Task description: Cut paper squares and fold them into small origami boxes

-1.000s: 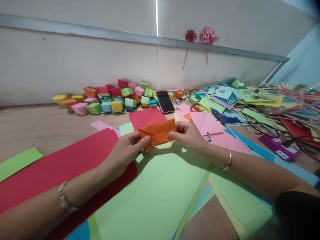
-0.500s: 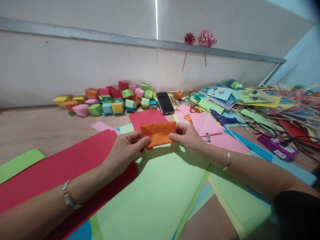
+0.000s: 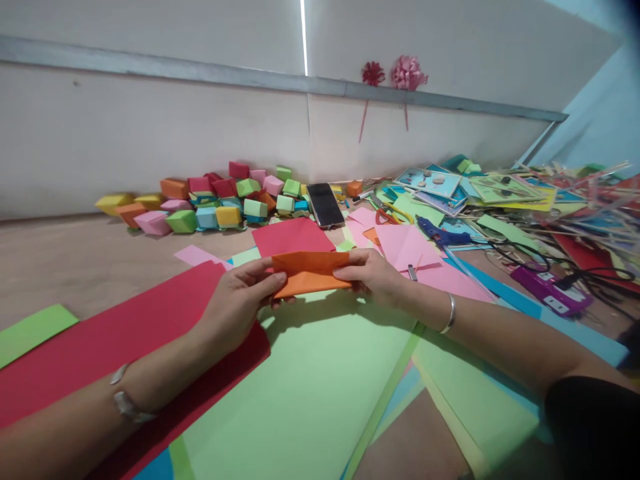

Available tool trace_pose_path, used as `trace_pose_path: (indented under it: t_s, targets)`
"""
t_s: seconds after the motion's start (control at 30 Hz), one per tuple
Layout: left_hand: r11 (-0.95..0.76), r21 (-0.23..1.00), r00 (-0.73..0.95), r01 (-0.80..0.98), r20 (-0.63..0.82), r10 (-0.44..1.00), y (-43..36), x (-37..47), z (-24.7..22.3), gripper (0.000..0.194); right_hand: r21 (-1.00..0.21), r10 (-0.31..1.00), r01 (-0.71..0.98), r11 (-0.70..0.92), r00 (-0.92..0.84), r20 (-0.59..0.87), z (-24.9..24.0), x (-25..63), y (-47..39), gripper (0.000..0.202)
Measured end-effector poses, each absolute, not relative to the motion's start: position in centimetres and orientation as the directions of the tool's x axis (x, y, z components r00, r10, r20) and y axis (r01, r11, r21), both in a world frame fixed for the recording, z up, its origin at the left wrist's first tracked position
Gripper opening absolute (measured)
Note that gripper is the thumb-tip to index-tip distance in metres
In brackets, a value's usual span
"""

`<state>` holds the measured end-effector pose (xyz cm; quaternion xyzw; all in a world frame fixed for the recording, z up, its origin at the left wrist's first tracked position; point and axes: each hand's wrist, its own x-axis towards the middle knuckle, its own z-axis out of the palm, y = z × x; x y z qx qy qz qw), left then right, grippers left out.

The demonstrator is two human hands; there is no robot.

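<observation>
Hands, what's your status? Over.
Left hand, right hand: pinching orange paper at both ends. Folded, above green sheet. Phone beyond, out of the way.

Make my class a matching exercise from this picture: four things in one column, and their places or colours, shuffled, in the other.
Things
1. Folded orange paper
2. Phone
3. Pink flower
4. Power strip

Places or colours
A. Up at the grey rail along the wall
B. Purple
C. Between the left hand and the right hand
D. Lying beside the small coloured boxes

Right pairs: 1-C, 2-D, 3-A, 4-B
</observation>
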<state>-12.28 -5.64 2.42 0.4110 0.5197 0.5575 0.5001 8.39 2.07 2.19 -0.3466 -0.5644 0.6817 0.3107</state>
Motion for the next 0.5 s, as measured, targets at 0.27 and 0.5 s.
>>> trace_pose_path:
  t_s: [0.27, 0.5]
  targets:
    - [0.135, 0.956, -0.181, -0.260, -0.186, 0.966, -5.4, -12.3, 3.5, 0.022, -0.979, 0.759, -0.108, -0.174, -0.648, -0.063, 1.3, 8.4, 2.9, 0.021]
    - [0.113, 0.986, -0.144, -0.122, -0.130, 0.981, -5.9, -12.2, 3.3, 0.049, -0.974, 0.733, -0.127, 0.188, -0.642, 0.225, 1.4, 8.5, 2.8, 0.028]
